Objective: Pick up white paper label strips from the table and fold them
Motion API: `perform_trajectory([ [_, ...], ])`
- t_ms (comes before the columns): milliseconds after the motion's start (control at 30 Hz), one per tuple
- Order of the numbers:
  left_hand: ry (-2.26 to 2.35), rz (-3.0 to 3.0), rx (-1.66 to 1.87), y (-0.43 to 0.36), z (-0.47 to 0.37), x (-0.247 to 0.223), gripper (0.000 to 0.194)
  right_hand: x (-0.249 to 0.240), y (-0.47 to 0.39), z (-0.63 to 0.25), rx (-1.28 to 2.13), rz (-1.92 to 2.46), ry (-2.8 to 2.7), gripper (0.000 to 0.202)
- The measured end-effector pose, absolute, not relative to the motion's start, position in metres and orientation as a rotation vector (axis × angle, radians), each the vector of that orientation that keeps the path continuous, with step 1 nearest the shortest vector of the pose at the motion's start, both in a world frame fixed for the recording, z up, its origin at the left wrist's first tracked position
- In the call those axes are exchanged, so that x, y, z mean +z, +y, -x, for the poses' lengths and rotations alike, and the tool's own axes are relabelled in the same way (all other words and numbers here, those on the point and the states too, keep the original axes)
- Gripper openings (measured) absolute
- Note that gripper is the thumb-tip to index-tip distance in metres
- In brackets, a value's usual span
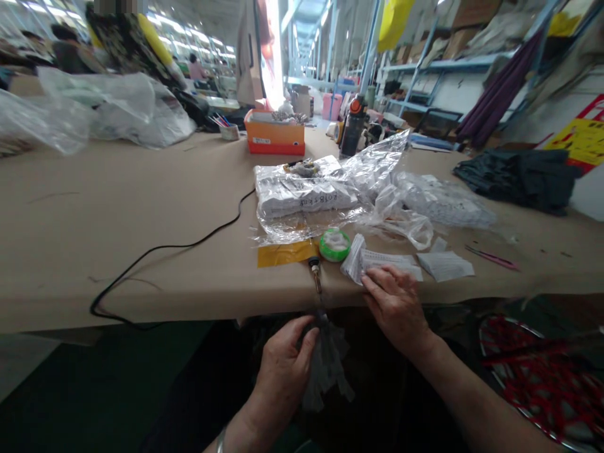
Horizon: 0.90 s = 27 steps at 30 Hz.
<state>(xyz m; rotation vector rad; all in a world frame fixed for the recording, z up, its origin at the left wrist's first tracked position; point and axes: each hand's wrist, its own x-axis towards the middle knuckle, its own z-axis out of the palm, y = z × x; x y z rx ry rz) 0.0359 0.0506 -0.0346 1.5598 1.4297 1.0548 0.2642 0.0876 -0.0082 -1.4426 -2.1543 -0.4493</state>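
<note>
My left hand (285, 358) is below the table edge, thumb and index finger curled close together beside a bunch of pale, translucent strips (330, 365). Whatever lies between those fingertips is hidden. Just above, a soldering-iron-like tool (315, 275) points down over the edge, its metal tip close to the top of the strips. Yellow-brown tape (285, 253) lies on the table by its handle. My right hand (396, 305) rests at the table edge, its bent fingers closed on the near edge of printed white labels (391, 259). A fanned label stack (353, 258) touches them on the left.
A green tape roll (335, 244) sits beside the tool. Behind are plastic-wrapped white bundles (306, 195), an orange box (276, 135) and a dark bottle (353, 129). A black cord (189, 244) crosses the left side. Pink tweezers (493, 257) lie right. A basket with red material (542, 377) stands below.
</note>
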Motion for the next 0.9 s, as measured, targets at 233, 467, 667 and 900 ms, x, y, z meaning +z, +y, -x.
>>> perform_trajectory([
  [233,1.272,-1.318,0.956,0.048,-0.063,-0.021,0.014,-0.008,0.089,-0.267,-0.361,1.264,-2.033,0.012],
  [467,0.779,-0.429,0.869,0.062,-0.103,-0.004,0.028,-0.011,0.057,-0.264,-0.228,1.098,-2.05,0.01],
  [667,0.798,-0.341,0.939,0.076,-0.125,-0.002,0.012,-0.01,0.047,-0.27,-0.129,1.049,-2.095,0.016],
  [900,1.034,-0.48,0.849,0.073,-0.128,-0.002,0.006,-0.013,0.082,-0.302,-0.418,1.483,-2.08,0.03],
])
